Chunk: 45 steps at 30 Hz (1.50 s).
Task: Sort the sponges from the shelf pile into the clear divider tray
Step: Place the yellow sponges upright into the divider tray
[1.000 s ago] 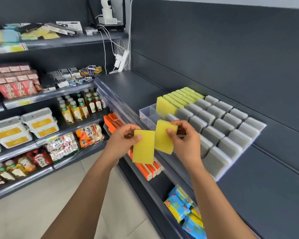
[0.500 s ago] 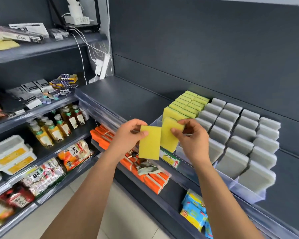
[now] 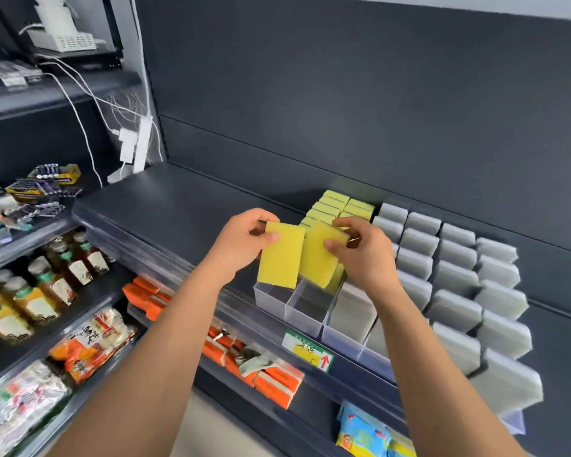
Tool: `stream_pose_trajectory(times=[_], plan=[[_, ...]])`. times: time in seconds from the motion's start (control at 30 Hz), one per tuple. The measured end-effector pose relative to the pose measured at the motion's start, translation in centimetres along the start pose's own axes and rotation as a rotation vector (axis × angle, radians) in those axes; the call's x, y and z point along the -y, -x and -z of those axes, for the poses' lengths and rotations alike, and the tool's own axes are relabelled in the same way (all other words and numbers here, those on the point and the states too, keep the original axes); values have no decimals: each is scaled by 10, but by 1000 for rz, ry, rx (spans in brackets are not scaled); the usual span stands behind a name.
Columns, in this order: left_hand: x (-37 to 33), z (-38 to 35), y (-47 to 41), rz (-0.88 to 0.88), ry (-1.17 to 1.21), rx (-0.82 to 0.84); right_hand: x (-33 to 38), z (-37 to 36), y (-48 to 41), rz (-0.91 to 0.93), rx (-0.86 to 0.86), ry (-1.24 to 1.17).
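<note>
My left hand (image 3: 244, 240) pinches the top of one flat yellow sponge (image 3: 281, 257), which hangs just above the front left compartment of the clear divider tray (image 3: 305, 319). My right hand (image 3: 365, 255) grips a second yellow sponge (image 3: 320, 255), tilted over the neighbouring front compartment; the two sponges overlap slightly. Both front compartments under them look empty. Behind my hands, several yellow sponges (image 3: 337, 206) stand in two rows of the tray. Several grey sponges (image 3: 452, 278) fill the rows to the right.
The tray stands on a dark shelf (image 3: 178, 206) with a dark back wall. A green and yellow price tag (image 3: 309, 349) is clipped to the shelf edge. Orange packs (image 3: 271, 380) lie on the shelf below. Bottles (image 3: 56, 278) and snack bags fill the left shelving.
Both hands have carried their sponges up and forward to the tray's front compartments. My view has shifted right and closer to the shelf.
</note>
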<state>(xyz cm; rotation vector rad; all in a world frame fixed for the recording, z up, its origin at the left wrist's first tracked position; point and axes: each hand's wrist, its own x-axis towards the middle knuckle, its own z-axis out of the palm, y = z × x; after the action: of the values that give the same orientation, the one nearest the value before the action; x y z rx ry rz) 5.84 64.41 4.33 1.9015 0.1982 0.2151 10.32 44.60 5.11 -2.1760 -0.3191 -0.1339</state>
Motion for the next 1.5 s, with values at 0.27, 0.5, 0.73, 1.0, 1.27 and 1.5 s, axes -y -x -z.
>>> stream_pose_trajectory(times=[0.27, 0.5, 0.73, 1.0, 1.27, 1.5], plan=[[11, -14, -48, -63, -109, 131, -10, -5, -16, -74, 99, 285], [22, -26, -62, -213, -261, 124, -8, -13, -16, -113, 101, 398], [33, -32, -60, -406, -322, 72, -2, -14, -9, -122, 101, 557], [36, -18, -58, -413, -391, 218, 3, -23, -6, -85, 8, 655], [39, -21, -58, -389, -361, 212, 2, -27, 0, -28, 2, 721], [44, -18, -59, -388, -456, 276, 1, -33, 1, -10, 143, 803]])
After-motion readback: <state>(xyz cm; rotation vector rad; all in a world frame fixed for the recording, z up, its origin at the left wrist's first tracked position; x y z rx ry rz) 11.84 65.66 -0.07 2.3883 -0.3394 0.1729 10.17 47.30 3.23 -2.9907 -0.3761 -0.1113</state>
